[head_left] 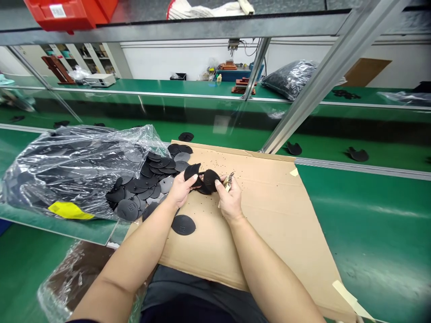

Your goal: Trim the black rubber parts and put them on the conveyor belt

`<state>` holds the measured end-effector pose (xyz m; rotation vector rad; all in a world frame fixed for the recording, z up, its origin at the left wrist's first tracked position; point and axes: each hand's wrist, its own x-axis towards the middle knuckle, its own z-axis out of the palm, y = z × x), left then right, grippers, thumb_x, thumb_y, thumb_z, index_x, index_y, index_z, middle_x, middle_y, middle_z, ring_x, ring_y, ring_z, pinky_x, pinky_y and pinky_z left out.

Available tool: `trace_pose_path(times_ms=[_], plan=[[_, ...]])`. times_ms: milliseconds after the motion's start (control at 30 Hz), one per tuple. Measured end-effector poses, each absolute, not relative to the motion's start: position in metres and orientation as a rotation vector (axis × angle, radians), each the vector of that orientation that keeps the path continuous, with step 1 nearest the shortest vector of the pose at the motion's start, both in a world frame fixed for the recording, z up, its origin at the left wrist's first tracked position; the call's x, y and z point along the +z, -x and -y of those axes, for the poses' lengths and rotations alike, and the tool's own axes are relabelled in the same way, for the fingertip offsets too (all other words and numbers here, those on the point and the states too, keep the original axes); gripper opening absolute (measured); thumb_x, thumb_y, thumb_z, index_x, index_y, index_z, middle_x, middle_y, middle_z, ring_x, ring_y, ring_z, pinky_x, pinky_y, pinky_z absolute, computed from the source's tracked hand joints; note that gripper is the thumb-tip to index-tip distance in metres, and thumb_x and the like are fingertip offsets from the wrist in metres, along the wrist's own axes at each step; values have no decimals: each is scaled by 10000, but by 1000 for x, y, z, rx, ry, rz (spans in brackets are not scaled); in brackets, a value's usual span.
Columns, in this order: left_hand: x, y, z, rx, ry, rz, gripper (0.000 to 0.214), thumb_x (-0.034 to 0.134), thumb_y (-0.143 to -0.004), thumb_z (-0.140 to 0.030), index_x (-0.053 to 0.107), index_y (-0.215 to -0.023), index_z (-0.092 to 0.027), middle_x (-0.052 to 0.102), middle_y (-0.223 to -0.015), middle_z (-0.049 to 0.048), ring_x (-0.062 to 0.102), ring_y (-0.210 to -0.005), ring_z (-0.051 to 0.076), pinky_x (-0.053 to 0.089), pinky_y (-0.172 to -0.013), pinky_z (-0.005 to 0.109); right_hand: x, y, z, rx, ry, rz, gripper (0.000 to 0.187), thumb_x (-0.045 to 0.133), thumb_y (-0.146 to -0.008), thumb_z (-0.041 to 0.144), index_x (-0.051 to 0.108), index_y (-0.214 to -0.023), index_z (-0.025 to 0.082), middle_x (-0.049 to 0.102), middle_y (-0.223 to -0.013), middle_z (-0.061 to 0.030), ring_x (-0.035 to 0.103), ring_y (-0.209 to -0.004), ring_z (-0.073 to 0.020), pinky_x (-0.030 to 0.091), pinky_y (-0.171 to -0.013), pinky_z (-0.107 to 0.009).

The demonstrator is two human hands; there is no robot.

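Observation:
My left hand (179,192) is closed on black, thin, rounded pieces (191,172), thumb on top. My right hand (230,201) pinches the edge of a black disc-shaped piece (210,180) that meets those in the left. Tucked in the right fingers is a small metal tool (229,181); its kind I cannot make out. Both hands are above a cardboard sheet (276,224) sprinkled with tiny black bits. One black oval disc (183,224) lies flat below the hands. A heap of similar black discs (148,186) spills out at left, partly behind my left forearm.
A clear plastic bag (77,161) full of black discs, with a yellow label (70,210), lies left. Behind the cardboard, a green conveyor belt (215,121) carries scattered black pieces. A metal post (313,89) slants at right. Overhead, a shelf holds a red bin (70,13).

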<state>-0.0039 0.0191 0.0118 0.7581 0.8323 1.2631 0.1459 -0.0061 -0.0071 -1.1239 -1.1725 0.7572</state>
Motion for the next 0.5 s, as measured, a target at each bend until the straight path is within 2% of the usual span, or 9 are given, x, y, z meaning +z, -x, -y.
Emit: trace_pose_path(times_ms=[133,267,500], plan=[[7,2,-16,1190,-879,-746,398,785,-662,-326,673,-1000,-146,708,-933,80,663,-861,204,528,-798,356,-7,-144,6,788,1146,1154,187,578,-803,373,504,-843,206,475,-702,34,429,-597,-110,415,-613,-253],[1,2,-16,1203,-1024,-779,376,780,-674,-282,683,-1005,-134,704,-973,88,648,-911,206,494,-893,373,-6,-142,8,781,1169,1196,200,590,-801,385,515,-838,204,482,-692,34,421,-586,-109,416,-614,-259],[2,1,-15,1241,-1063,-857,381,810,-620,-249,693,-964,-134,701,-949,82,643,-870,201,510,-855,361,-9,-137,9,770,1185,1160,239,581,-822,433,517,-823,202,472,-674,41,425,-589,-106,408,-601,-251]])
